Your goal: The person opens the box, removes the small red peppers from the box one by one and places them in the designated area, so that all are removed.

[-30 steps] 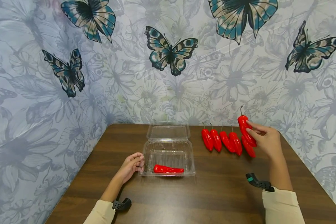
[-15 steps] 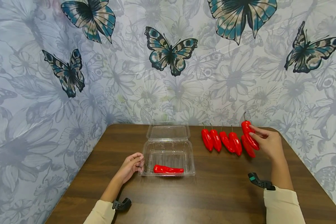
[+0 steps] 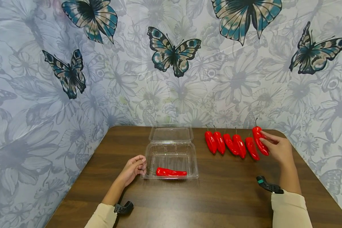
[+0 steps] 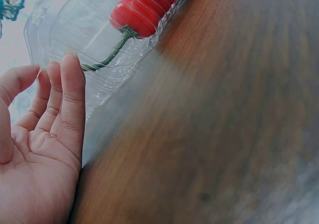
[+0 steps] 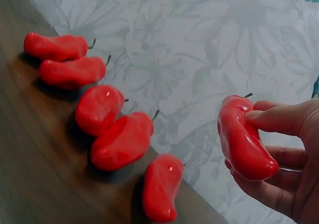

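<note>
My right hand (image 3: 279, 150) holds a glossy red chili pepper (image 3: 260, 141) between thumb and fingers at the right end of a row of similar peppers. In the right wrist view the held pepper (image 5: 243, 139) has its short dark stem up and stands apart from the nearest pepper (image 5: 162, 188). My left hand (image 3: 133, 169) grips the left rim of a clear plastic clamshell container (image 3: 196, 161), whose lid (image 3: 171, 134) lies open to the back. One red pepper (image 3: 171, 172) lies sideways along the container's front. Its green stem (image 4: 112, 52) points toward my left fingers.
Several red peppers (image 3: 230, 144) lie in a row at the back right of the brown wooden table (image 3: 216, 196), stems toward the wall. A wall covering (image 3: 171, 95) printed with flowers and butterflies rises behind the table.
My right hand has moved right and lower with its pepper, away from the pepper it overlapped before. My left hand and the container have stayed put.
</note>
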A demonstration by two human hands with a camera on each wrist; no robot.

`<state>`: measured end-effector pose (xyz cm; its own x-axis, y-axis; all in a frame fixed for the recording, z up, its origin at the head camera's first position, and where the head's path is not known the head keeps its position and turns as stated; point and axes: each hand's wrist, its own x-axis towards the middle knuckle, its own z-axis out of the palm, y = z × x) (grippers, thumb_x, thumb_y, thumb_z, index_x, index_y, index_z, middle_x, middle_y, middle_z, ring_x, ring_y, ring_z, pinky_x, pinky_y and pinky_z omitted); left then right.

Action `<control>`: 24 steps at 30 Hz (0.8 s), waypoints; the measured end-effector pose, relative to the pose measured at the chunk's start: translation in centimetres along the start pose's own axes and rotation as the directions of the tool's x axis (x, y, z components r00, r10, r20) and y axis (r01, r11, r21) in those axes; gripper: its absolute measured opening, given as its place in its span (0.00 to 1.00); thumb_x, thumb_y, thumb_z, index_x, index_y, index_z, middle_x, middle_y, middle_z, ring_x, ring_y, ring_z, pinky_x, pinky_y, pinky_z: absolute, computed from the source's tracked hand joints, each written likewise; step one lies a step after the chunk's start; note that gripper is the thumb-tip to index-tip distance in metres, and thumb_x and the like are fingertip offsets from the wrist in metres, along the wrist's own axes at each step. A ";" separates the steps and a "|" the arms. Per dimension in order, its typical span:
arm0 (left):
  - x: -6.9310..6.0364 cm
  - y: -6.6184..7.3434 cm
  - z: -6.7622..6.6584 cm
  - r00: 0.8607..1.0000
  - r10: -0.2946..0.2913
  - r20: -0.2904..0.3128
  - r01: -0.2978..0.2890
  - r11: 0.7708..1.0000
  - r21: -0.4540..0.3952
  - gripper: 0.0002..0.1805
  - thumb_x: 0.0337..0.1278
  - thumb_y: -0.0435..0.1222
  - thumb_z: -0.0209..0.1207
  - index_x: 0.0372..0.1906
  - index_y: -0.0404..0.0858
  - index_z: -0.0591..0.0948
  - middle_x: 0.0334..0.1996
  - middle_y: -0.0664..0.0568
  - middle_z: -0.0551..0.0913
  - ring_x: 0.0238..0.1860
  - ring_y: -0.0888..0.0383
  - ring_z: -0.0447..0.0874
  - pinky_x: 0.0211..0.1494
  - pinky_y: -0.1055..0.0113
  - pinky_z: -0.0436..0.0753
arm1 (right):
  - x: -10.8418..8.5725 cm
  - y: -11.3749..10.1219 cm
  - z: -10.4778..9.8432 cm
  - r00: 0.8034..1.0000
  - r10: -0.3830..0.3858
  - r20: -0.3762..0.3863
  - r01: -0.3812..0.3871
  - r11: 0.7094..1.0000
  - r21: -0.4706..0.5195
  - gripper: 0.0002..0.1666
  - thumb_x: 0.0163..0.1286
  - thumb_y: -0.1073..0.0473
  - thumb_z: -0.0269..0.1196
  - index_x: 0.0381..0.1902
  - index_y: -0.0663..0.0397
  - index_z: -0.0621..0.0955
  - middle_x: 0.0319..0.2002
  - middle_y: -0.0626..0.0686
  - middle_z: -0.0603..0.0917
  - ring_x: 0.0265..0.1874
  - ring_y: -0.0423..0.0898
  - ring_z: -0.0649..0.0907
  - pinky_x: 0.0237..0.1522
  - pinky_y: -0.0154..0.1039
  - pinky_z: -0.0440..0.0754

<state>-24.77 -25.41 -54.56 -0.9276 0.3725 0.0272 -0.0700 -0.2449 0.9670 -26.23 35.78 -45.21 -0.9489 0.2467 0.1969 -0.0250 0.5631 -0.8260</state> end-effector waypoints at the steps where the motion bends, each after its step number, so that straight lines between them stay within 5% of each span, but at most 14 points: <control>1: 0.0 0.0 0.0 1.000 -0.001 0.001 0.001 1.000 -0.001 0.07 0.79 0.32 0.48 0.44 0.32 0.73 0.27 0.51 0.79 0.25 0.58 0.83 0.29 0.68 0.85 | 0.0 0.2 0.0 1.000 0.013 0.001 -0.013 1.000 0.009 0.32 0.70 0.42 0.66 0.65 0.52 0.79 0.36 0.21 0.79 0.35 0.25 0.77 0.31 0.24 0.80; 11: -0.1 0.0 0.0 1.000 0.002 0.013 -0.002 1.000 -0.011 0.07 0.79 0.32 0.47 0.44 0.33 0.74 0.28 0.51 0.79 0.25 0.58 0.83 0.29 0.68 0.85 | 0.2 2.8 -0.4 0.995 0.103 -0.011 -0.103 0.995 0.008 0.34 0.70 0.40 0.66 0.67 0.50 0.78 0.37 0.21 0.81 0.40 0.28 0.75 0.33 0.21 0.79; 14: -0.1 0.0 0.0 1.000 0.003 0.009 -0.003 1.000 -0.011 0.07 0.79 0.32 0.47 0.44 0.36 0.75 0.27 0.52 0.79 0.25 0.58 0.83 0.29 0.69 0.85 | 0.2 3.1 -0.5 0.989 0.149 0.000 -0.149 0.989 -0.015 0.35 0.71 0.38 0.64 0.68 0.49 0.76 0.49 0.41 0.88 0.47 0.40 0.77 0.33 0.21 0.78; 18: -0.1 0.0 -0.1 1.000 0.010 0.015 -0.010 1.000 -0.005 0.07 0.79 0.32 0.46 0.45 0.33 0.74 0.28 0.52 0.79 0.26 0.58 0.83 0.29 0.69 0.85 | 0.1 3.6 -0.6 0.984 0.177 0.005 -0.177 0.984 -0.038 0.36 0.72 0.39 0.62 0.69 0.53 0.73 0.65 0.69 0.75 0.54 0.58 0.76 0.31 0.21 0.78; 20: -0.1 0.0 -0.1 0.999 0.017 0.028 -0.017 1.000 -0.004 0.07 0.79 0.31 0.46 0.45 0.32 0.73 0.28 0.52 0.79 0.26 0.58 0.83 0.29 0.69 0.85 | 0.1 3.9 -0.6 0.984 0.177 -0.002 -0.177 0.983 -0.050 0.35 0.72 0.40 0.62 0.68 0.54 0.74 0.59 0.64 0.82 0.55 0.59 0.76 0.31 0.20 0.77; 24: -0.1 -0.1 -0.2 0.999 0.025 0.045 -0.025 1.000 -0.008 0.07 0.79 0.31 0.45 0.46 0.33 0.74 0.28 0.52 0.79 0.26 0.58 0.83 0.30 0.69 0.85 | 0.1 4.8 -0.6 0.986 0.169 -0.017 -0.170 0.983 -0.066 0.33 0.72 0.42 0.64 0.66 0.55 0.76 0.40 0.35 0.87 0.56 0.60 0.77 0.31 0.19 0.76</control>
<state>-24.77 -25.59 -54.67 -0.9115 0.4064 0.0632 -0.0498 -0.2615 0.9639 -26.28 39.00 -48.81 -0.9341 0.3513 0.0634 0.1572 0.5643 -0.8105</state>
